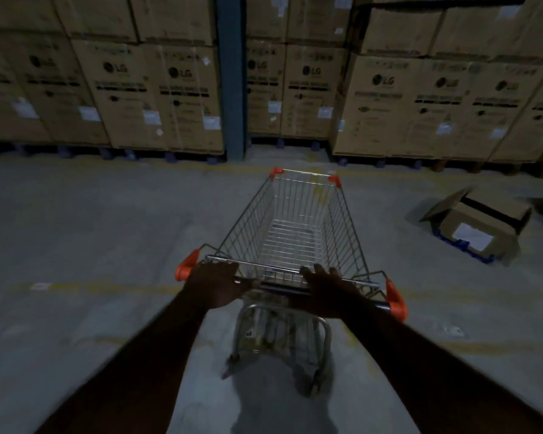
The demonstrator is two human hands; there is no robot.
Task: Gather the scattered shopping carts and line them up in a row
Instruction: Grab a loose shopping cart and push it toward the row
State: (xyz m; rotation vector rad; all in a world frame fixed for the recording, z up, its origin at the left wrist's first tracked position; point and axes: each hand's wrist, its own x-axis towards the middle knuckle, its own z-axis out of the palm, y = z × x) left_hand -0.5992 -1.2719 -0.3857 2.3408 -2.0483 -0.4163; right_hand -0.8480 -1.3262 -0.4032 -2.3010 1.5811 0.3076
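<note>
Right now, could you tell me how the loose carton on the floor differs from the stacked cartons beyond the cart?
The loose carton lies alone, tipped over, with its flaps open; the stacked cartons stand upright and closed, packed side by side in tiers. Both are brown cardboard with white labels.

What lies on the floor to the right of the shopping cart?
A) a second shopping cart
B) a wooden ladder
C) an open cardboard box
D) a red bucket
C: an open cardboard box lies on the floor, right of the cart and apart from it.
</note>
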